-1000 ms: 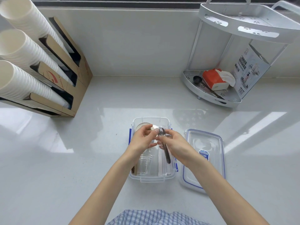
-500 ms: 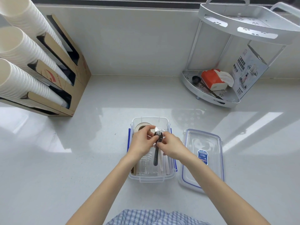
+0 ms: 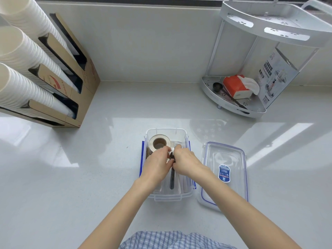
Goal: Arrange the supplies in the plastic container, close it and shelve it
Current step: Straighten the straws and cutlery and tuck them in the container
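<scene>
A clear plastic container point(image 3: 179, 197) with blue side clips stands open on the white counter in front of me. A roll of tape point(image 3: 159, 143) sits at its far left corner, and white packets lie along its right side. Both hands are low inside it, fingers pinched on the head of a wrapped black spoon point(image 3: 172, 178) whose handle points toward me. My left hand point(image 3: 157, 165) is on the left of the spoon and my right hand point(image 3: 185, 162) on the right. The container's clear lid point(image 3: 224, 175) with a blue seal lies flat just to the right.
A cardboard dispenser point(image 3: 53, 74) holding three stacks of white paper cups point(image 3: 19, 51) stands at the left. At the back right stands a white two-tier corner rack point(image 3: 233, 103), its lower tier carrying an orange tissue pack point(image 3: 235, 86), a black scoop and a printed box.
Both hands have lowered the wrapped black spoon from above the container down into it. The tape roll, hidden by my left hand before, now shows.
</scene>
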Demonstrator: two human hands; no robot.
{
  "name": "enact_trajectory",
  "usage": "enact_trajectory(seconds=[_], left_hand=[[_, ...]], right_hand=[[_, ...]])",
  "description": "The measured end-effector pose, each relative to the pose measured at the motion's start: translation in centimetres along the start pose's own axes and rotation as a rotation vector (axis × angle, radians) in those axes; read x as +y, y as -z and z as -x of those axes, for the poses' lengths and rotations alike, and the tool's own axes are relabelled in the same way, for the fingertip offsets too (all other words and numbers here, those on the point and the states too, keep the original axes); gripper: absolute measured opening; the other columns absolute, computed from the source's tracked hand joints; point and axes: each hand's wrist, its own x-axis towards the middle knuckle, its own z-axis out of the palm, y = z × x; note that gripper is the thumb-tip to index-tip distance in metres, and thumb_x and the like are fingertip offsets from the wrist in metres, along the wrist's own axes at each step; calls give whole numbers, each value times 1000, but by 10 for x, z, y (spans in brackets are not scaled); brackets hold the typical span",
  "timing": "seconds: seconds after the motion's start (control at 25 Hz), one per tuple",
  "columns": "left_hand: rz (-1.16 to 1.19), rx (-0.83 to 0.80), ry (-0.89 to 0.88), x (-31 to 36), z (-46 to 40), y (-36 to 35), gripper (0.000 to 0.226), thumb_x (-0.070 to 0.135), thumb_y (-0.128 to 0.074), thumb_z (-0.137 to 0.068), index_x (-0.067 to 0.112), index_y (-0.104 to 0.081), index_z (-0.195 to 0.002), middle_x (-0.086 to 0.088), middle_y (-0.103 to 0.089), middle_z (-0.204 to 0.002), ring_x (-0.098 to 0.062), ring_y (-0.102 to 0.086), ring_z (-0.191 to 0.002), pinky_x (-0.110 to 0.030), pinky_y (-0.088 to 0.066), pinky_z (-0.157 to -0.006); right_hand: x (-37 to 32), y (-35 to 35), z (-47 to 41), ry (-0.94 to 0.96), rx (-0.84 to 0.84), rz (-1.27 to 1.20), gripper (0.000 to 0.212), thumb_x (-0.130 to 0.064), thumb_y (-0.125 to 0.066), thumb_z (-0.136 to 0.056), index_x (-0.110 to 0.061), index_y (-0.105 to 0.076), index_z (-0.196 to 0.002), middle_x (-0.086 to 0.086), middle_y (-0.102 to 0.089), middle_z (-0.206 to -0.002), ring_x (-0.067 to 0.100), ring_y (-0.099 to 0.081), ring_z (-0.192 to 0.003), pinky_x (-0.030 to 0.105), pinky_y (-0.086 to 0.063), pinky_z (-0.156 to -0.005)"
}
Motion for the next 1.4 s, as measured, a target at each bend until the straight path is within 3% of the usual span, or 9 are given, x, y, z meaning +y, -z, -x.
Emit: enact_trajectory(seconds=[0.36,0.48,0.6,0.72,0.92,1.08,1.2,1.4], left_hand=[[-189,2,-30,-6,1,-12,34,11,-45,-86,10,-39,-120,-12,-66,-105,-34,-57,-102,-40,-40,-85],[-222,11,-38,-5,1,-12,44,12,-45,-87,10,-31,-129,-12,-64,-109,-32,-55,-106,-39,-40,-87],[-284,12,-54,-4,1,-13,48,15,-42,-89,13,-28,-135,-12,-58,-117,-31,-52,-111,-41,-40,-90],[-373,-17,-31,-5,1,-14,39,18,-37,-91,15,-41,-130,-12,-55,-119,-31,-50,-110,-38,-38,-89],[-360,-50,-26,-4,1,-13,33,23,-35,-93,11,-54,-117,-14,-56,-114,-32,-50,-109,-39,-38,-89],[-271,12,-61,1,-1,-6,31,19,-35,-91,7,-61,-105,-15,-59,-103,-35,-56,-98,-41,-43,-82],[-124,77,-96,16,-1,-1,31,17,-36,-91,8,-60,-108,-13,-61,-104,-30,-59,-97,-38,-45,-82],[12,107,-182,54,-7,-8,33,13,-37,-91,8,-53,-120,-12,-59,-120,-27,-56,-107,-34,-43,-94]], right_hand=[[0,-12,-3,-5,-21,-6,64,0,-45,-89,3,-11,-143,26,-51,-126,41,-49,-117,40,-44,-85],[3,-5,-1,26,2,-29,47,1,-44,-86,4,-30,-131,26,-55,-120,40,-53,-111,36,-39,-72],[11,2,-1,30,7,-88,41,0,-42,-86,-1,-41,-127,21,-55,-123,38,-53,-113,38,-46,-85],[17,0,-6,42,-37,-107,42,-1,-42,-85,-4,-46,-126,19,-57,-123,34,-55,-112,41,-48,-95],[22,1,-8,55,-46,-219,41,2,-41,-82,-5,-54,-120,17,-63,-117,32,-59,-108,43,-51,-93],[32,11,-3,73,91,-443,38,-4,-37,-87,-9,-57,-119,12,-67,-111,26,-63,-106,41,-50,-96],[50,24,5,59,225,-585,31,-8,-40,-89,-12,-60,-112,5,-67,-97,21,-67,-96,40,-52,-93],[98,38,20,-72,377,-626,27,-13,-46,-89,-13,-61,-111,9,-67,-109,23,-62,-96,28,-46,-75]])
